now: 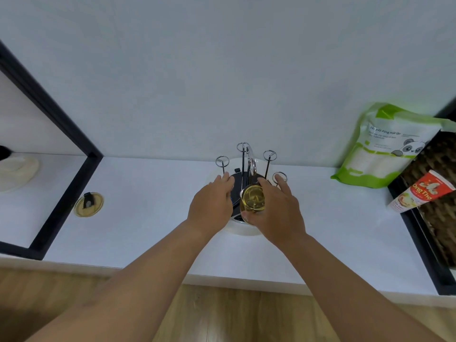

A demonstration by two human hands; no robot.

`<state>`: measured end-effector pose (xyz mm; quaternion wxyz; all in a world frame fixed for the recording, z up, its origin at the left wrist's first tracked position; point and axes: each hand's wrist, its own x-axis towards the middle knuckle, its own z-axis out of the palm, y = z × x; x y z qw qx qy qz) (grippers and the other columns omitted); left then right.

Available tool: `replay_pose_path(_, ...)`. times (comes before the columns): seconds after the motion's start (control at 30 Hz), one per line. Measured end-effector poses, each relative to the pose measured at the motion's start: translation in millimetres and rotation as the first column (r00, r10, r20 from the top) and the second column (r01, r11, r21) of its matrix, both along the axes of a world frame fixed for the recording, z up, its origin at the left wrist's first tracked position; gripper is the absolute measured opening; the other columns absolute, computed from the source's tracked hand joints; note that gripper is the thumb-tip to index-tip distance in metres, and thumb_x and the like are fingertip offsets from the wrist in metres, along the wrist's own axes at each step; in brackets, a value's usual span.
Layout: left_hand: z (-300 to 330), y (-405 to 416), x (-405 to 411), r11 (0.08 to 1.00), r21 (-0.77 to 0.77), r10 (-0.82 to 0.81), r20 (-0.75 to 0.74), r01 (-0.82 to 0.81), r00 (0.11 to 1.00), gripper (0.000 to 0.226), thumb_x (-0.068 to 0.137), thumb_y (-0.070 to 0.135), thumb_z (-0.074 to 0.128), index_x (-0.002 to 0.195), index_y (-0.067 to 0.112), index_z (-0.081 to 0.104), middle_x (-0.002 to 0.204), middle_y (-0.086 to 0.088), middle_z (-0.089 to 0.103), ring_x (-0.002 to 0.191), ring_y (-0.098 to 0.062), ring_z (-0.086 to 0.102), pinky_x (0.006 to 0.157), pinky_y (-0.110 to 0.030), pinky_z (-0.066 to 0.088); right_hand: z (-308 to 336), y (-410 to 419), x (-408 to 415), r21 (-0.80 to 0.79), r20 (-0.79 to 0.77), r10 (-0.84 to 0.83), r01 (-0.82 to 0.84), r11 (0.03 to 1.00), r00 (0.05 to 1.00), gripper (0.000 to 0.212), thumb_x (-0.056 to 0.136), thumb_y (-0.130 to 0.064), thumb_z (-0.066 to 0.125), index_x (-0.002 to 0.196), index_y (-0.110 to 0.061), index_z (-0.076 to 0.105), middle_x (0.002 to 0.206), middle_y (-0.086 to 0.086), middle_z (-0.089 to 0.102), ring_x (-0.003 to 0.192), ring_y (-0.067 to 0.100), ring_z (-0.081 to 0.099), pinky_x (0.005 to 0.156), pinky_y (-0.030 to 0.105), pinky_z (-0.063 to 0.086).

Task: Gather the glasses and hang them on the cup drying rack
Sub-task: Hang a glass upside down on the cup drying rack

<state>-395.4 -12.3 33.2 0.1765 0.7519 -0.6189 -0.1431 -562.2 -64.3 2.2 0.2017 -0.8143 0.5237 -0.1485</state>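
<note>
Head view: the fingers (248,215) of the right hand (276,213) are curled round an amber glass (253,199), held over the cup drying rack (243,166) on the white bench (153,218). The left hand (212,206) is laid flat, fingers straight, on the rack's base. The glass is judged light, rigid, slippery and breakable; a hold round its wall is advised.

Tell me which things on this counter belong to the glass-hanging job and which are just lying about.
Job: yellow glass, gripped by right hand; cup drying rack; left hand resting on the rack's base.

Lying about: green pouch, red-and-white tube, round lid, woven basket.
</note>
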Motion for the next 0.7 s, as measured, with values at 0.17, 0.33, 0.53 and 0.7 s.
replay_pose_path(0.17, 3, 3, -1, 1.0, -0.002, -0.017, 0.017, 0.017, 1.0, 0.033, 0.104, 0.012, 0.041, 0.133, 0.009, 0.057, 0.143, -0.008, 0.055, 0.12, -0.032, 0.058, 0.092, -0.045, 0.05, -3, 1, 3, -0.044, -0.006, -0.029, 0.029, 0.999, 1.0, 0.094, 0.077, -0.059, 0.082, 0.153, -0.016, 0.047, 0.142, 0.0, 0.065, 0.16, 0.025, 0.02, 0.118, 0.048, 0.035)
replay_pose_path(0.33, 2, 1, 2, 1.0, 0.009, -0.001, 0.063, 0.0, 0.998, 0.036, 0.105, 0.032, 0.041, 0.133, 0.016, 0.057, 0.137, -0.001, 0.058, 0.118, -0.027, 0.058, 0.094, -0.039, 0.049, 4, 5, 4, -0.03, -0.07, -0.001, -0.002, 1.0, 0.998, 0.111, 0.074, -0.07, 0.078, 0.161, -0.017, 0.035, 0.156, -0.001, 0.053, 0.162, 0.025, 0.014, 0.119, 0.048, 0.032)
replay_pose_path(0.53, 6, -14, 14, 0.997, 0.07, -0.016, 0.067, 0.011, 0.998, 0.051, 0.109, 0.039, 0.026, 0.149, 0.018, 0.05, 0.162, -0.004, 0.038, 0.151, -0.023, 0.028, 0.121, -0.038, 0.022, 27, 11, -4, -0.01, -0.105, 0.098, -0.099, 0.995, 0.99, 0.113, 0.075, -0.073, 0.075, 0.164, -0.021, 0.027, 0.161, -0.005, 0.044, 0.16, 0.024, 0.017, 0.116, 0.045, 0.035)
replay_pose_path(0.7, 12, -23, 25, 0.996, 0.089, 0.025, -0.033, -0.022, 0.999, 0.056, 0.107, 0.048, 0.025, 0.152, 0.021, 0.047, 0.167, -0.004, 0.025, 0.156, -0.022, 0.013, 0.123, -0.042, 0.014, 39, 10, -13, -0.044, -0.104, 0.132, -0.137, 0.99, 0.986, 0.098, 0.081, -0.065, 0.076, 0.16, -0.02, 0.04, 0.156, -0.004, 0.049, 0.154, 0.023, 0.029, 0.111, 0.045, 0.041)
